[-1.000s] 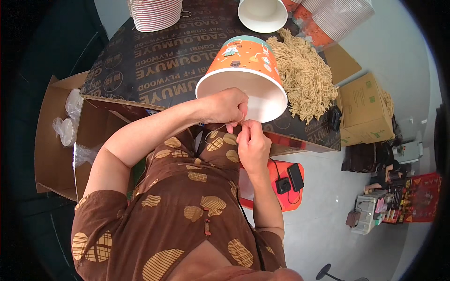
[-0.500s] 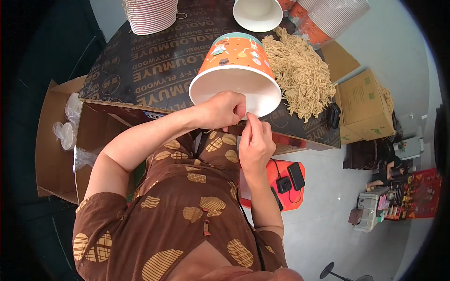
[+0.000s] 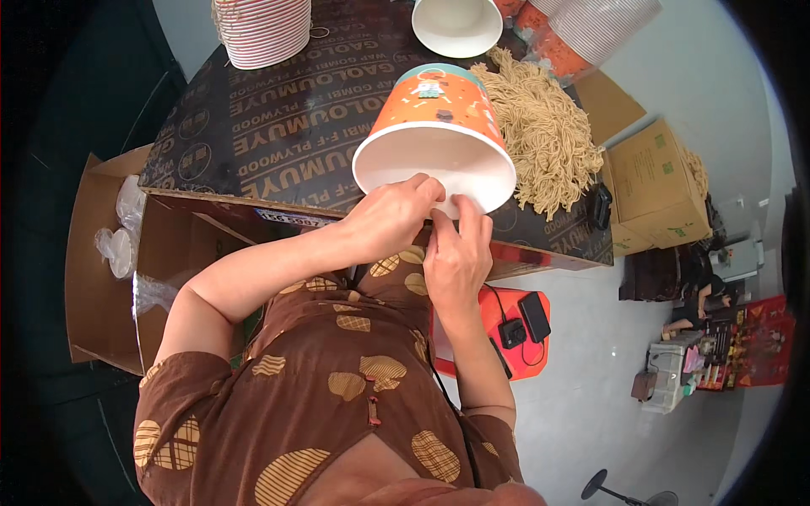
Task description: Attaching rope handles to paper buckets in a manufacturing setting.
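Observation:
An orange paper bucket [image 3: 434, 111] with a teal base band and cartoon prints lies tipped on the table, its white mouth facing me. At the near edge of that mouth, my left hand [image 3: 395, 215] is closed with its fingertips curled over the rim. Close beside it, my right hand [image 3: 460, 257] pinches the same rim, fingertips inside and thumb below. The two hands' fingertips almost meet. Whether a thin cord lies between them is hidden. A heap of tan cords [image 3: 544, 139] spreads just right of the bucket.
A dark plywood table [image 3: 278, 126] holds a nested stack of striped-edge tubs [image 3: 263, 34] and another white-mouthed bucket [image 3: 458, 27]. Wrapped orange buckets [image 3: 582, 42] lie far right. Cardboard boxes [image 3: 662, 185] [image 3: 105, 295] stand on both sides. Below is a red stool [image 3: 531, 354] with black devices.
The bucket has shifted slightly right and turned a little, so its prints sit differently. My right fingertips have moved from the rim's outside to over it; my left hand has opened its curl slightly.

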{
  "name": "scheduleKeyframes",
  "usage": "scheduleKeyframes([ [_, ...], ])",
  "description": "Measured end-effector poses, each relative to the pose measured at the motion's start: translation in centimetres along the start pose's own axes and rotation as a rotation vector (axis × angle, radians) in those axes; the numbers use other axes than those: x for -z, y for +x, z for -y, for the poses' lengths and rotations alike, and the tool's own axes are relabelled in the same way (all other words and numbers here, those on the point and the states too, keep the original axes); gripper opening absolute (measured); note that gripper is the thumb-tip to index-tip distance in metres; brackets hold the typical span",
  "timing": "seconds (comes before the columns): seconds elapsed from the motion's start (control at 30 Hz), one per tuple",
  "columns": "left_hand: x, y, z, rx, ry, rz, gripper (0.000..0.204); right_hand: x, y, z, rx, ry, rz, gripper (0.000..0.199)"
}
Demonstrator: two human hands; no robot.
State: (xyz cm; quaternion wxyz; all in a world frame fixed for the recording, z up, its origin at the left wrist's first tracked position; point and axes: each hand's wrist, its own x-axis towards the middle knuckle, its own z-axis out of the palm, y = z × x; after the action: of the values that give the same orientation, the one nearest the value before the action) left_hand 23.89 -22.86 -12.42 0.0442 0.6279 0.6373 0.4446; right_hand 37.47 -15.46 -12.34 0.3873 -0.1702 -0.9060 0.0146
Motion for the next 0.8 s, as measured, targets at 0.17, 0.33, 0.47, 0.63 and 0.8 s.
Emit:
scheduleKeyframes([
  [0.17, 0.3, 0.1, -1.2, -0.081, 0.362, -0.007, 0.025, -0.6, -0.1, -0.3, -0.069, 0.086, 0.039, 0.025],
  [0.33, 0.5, 0.2, -0.8, -0.114, 0.512, 0.052, 0.019, -0.9, -0.3, -0.4, -0.051, 0.127, 0.010, 0.021],
  [0.47, 0.3, -0.1, -0.2, -0.025, 0.589, 0.110, 0.031, -0.7, 0.0, -0.6, -0.037, 0.128, 0.009, 0.022],
  [0.63, 0.2, -0.8, 0.8, -0.078, 0.620, 0.062, 0.032, -0.2, 0.5, -0.2, -0.050, 0.180, -0.027, 0.021],
  [0.8, 0.1, -1.7, 0.8, -0.192, 0.601, -0.060, 0.031, 0.4, -0.1, 0.6, -0.116, 0.235, -0.058, 0.018],
])
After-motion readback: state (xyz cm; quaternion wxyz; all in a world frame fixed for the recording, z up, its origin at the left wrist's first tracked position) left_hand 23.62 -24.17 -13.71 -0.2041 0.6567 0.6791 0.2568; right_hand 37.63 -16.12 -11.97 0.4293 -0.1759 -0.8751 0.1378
